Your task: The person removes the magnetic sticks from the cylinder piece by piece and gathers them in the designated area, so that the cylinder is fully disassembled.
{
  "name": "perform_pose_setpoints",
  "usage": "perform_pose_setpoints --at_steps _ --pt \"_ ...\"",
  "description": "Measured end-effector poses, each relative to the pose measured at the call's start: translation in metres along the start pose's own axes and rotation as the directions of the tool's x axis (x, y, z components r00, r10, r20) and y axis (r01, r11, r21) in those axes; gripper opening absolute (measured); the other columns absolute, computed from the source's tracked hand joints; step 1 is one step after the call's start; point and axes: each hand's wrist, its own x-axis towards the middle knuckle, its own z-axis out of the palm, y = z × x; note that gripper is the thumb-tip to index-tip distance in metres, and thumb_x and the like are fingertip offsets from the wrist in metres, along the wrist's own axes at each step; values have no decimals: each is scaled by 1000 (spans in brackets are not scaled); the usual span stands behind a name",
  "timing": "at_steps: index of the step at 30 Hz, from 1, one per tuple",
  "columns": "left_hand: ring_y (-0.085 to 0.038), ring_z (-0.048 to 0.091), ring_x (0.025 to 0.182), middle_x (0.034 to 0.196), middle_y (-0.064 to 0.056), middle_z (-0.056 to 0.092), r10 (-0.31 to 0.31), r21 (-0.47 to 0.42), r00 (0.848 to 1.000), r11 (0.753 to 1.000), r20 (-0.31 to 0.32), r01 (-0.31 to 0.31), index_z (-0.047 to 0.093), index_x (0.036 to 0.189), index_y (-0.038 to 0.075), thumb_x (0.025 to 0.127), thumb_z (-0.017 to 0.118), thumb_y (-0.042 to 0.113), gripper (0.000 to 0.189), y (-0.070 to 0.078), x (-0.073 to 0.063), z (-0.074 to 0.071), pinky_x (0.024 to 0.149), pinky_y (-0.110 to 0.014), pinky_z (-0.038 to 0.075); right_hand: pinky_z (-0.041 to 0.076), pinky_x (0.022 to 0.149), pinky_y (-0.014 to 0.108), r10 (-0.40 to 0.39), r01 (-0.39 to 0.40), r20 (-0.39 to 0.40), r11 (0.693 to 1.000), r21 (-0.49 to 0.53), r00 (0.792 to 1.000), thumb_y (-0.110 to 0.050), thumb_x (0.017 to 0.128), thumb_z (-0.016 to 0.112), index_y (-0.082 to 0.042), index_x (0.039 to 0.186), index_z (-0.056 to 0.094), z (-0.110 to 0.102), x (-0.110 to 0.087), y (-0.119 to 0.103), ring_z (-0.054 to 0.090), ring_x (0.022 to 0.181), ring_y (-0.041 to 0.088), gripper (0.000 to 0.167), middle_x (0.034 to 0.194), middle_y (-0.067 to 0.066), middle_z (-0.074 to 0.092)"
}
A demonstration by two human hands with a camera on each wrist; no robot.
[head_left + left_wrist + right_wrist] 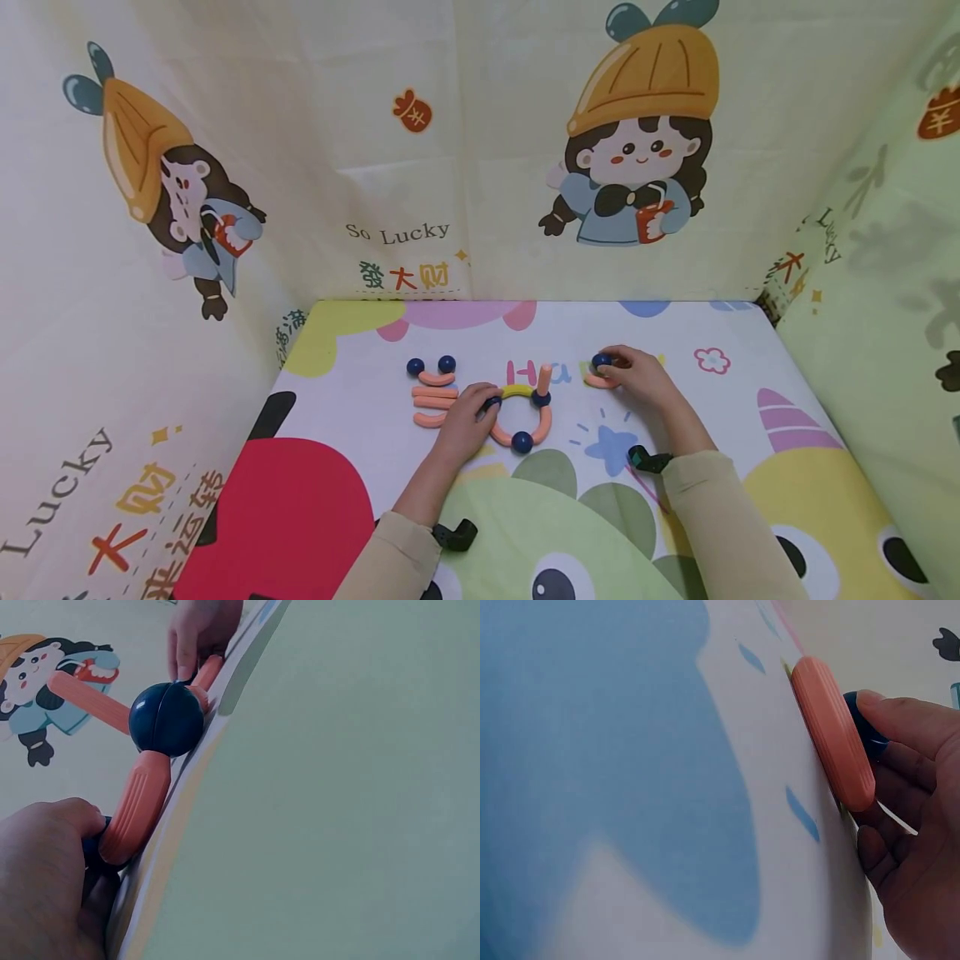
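A ring of curved rods and dark blue balls lies at the middle of the table. Its top is a yellow curved rod [517, 390], its lower sides are orange curved rods [545, 426], and a blue ball [522, 442] joins them at the bottom. From the ring's right-hand ball [541, 398] a straight orange rod [545, 379] sticks up. My left hand [468, 421] pinches the ring's left ball [492, 402], partly hidden by the fingers. To the right, my right hand [639, 375] holds a loose blue ball [602, 361] between thumb and fingers, close beside an orange curved rod [834, 735].
Left of the ring lie two blue balls [447, 364] and several orange rods [435, 392], some curved. A printed cloth [570, 333] covers the table. Patterned fabric walls [495, 167] rise at the back and both sides.
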Motion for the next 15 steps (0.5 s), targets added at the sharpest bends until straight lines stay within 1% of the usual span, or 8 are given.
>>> perform_pose_setpoints --at_steps 4,8,13,15 --pt "-19 55 129 137 4 58 -6 1 1000 1000 0 6 65 129 26 100 58 31 30 0 0 0 107 -41 46 48 87 40 -9 10 10 1000 -13 1000 -42 95 64 -15 139 55 1 0 0 52 107 30 53 128 15 59" --pt "-19 55 129 137 4 58 -8 11 1000 1000 1 8 65 129 27 100 58 31 30 0 0 0 107 -42 46 46 95 47 -4 4 22 1000 -18 1000 -41 95 63 -16 141 53 0 -2 -3 51 111 31 54 132 16 57" --pt "-18 56 127 136 4 58 -4 16 1000 1000 -1 4 65 128 27 100 58 32 29 -1 1 0 106 -41 47 46 96 49 -5 6 39 1000 -24 999 -43 96 62 -17 146 49 -3 -2 -6 52 112 32 58 132 17 56" --pt "-18 56 127 136 5 58 -3 14 1000 1000 1 3 65 128 27 100 58 32 29 -2 1 0 106 -41 47 48 95 49 -16 17 27 999 -32 1000 -43 96 62 -16 146 48 -5 -4 -7 53 114 32 58 134 17 56"
